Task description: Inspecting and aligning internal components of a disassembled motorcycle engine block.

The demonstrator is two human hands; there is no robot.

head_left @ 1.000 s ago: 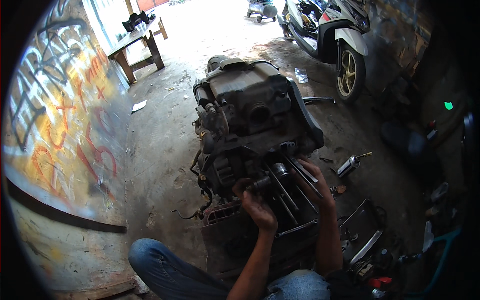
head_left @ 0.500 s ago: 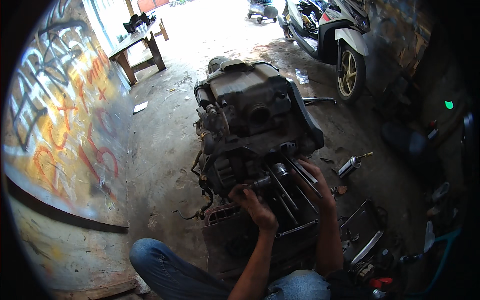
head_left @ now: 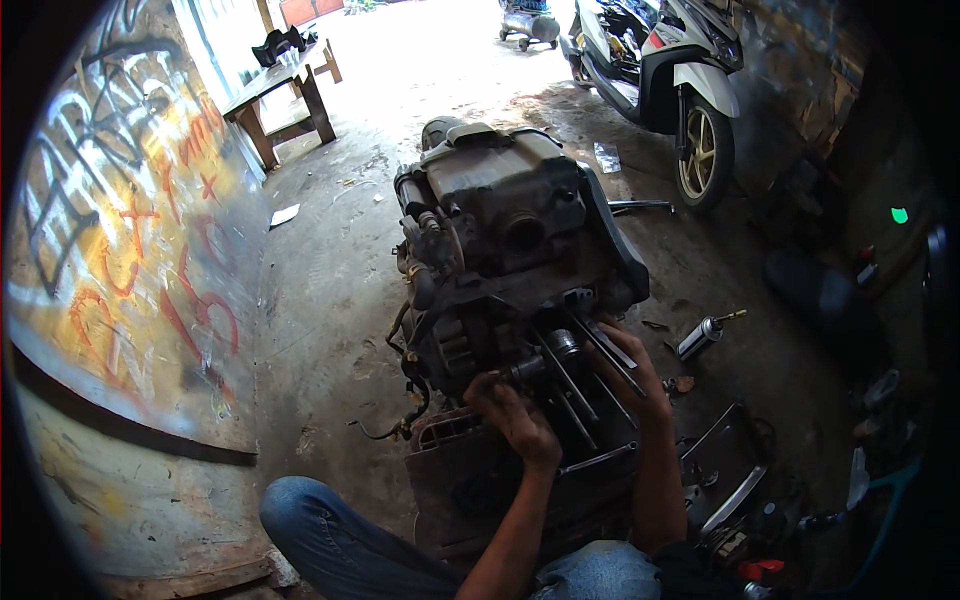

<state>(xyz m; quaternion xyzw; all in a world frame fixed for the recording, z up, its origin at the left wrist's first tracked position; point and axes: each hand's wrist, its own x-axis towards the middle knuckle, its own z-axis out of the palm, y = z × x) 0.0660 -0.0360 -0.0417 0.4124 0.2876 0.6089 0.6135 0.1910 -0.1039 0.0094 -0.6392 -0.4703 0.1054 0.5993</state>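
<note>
A greasy scooter engine (head_left: pixel 470 250) stands before me, a dark plastic housing on top. A bright piston (head_left: pixel 564 343) shows at its near right end, among long metal studs (head_left: pixel 572 390) that stick out toward me. My left hand (head_left: pixel 515 420) is left of the studs, its fingers closed at a dark round metal part (head_left: pixel 527 368). On the other side, my right hand (head_left: pixel 640 375) reaches in beside the piston. A long flat strip (head_left: pixel 615 355) crosses in front of it and hides part of its fingers, so its grip is unclear.
A spray can (head_left: pixel 700 337) lies on the floor to the right. Loose parts (head_left: pixel 735 470) are scattered near my right forearm. Ahead stands a white scooter (head_left: pixel 690 90); a wooden bench (head_left: pixel 290 90) is at far left, by a painted wall (head_left: pixel 140 250).
The whole view has shifted very slightly. My left hand has turned a little at the round metal part; my right hand stays in place beside the piston.
</note>
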